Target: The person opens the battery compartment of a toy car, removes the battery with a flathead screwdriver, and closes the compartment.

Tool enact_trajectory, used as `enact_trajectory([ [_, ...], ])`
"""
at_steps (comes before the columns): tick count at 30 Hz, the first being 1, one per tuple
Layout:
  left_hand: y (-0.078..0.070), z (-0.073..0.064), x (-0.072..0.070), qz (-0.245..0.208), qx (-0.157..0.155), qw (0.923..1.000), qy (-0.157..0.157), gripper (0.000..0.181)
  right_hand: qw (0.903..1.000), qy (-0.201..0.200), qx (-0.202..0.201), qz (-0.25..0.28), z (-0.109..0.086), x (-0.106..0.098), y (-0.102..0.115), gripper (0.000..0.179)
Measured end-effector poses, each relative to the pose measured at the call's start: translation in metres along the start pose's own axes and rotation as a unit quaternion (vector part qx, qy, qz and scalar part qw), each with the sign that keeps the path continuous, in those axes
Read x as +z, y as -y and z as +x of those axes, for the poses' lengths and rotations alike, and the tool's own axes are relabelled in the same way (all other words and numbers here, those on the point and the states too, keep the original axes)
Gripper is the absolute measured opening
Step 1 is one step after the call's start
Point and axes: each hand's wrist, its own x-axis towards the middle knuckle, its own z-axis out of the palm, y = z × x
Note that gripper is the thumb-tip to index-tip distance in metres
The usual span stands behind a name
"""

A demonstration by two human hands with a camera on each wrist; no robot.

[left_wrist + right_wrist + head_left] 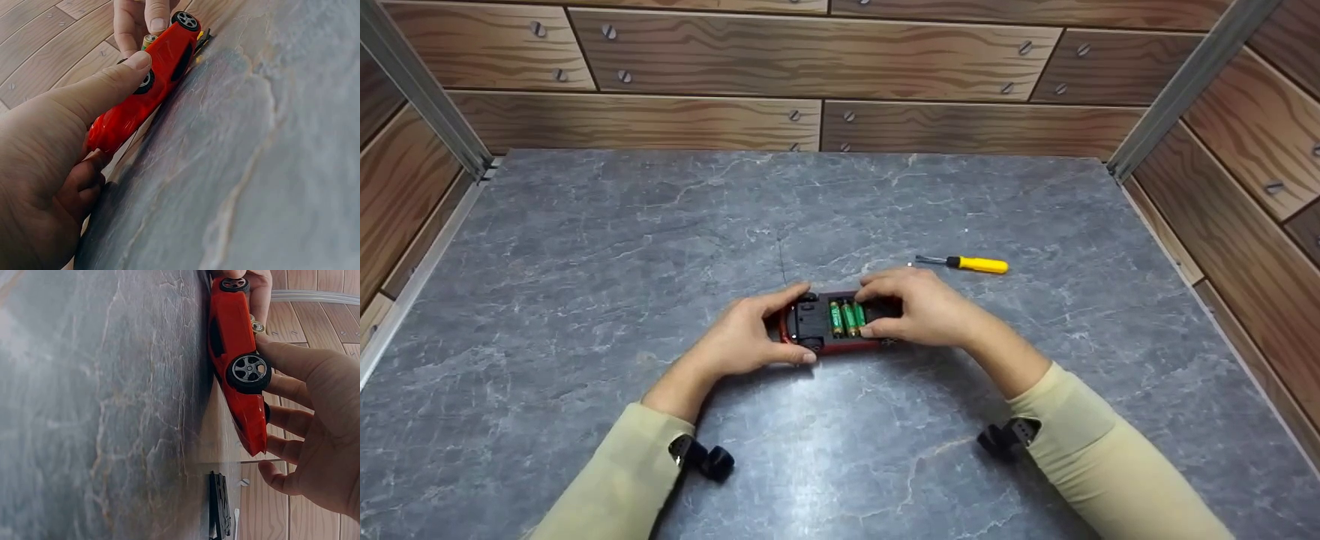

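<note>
Car (812, 321) upturned in left grip (746, 336), well inside table edges (810, 156)

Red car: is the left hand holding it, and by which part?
The left hand grips the red car by its left end, thumb and fingers on opposite sides.
</note>
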Motion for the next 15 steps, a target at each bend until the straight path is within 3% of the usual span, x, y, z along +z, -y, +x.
enact_trajectory([
  [15,0.0011,-0.0009,0.0003,0.004,0.008,1.0000,0.003,0.104,0.9999,0.010,-0.002,0.004,0.0009,-0.0005,-0.0003,0.048],
])
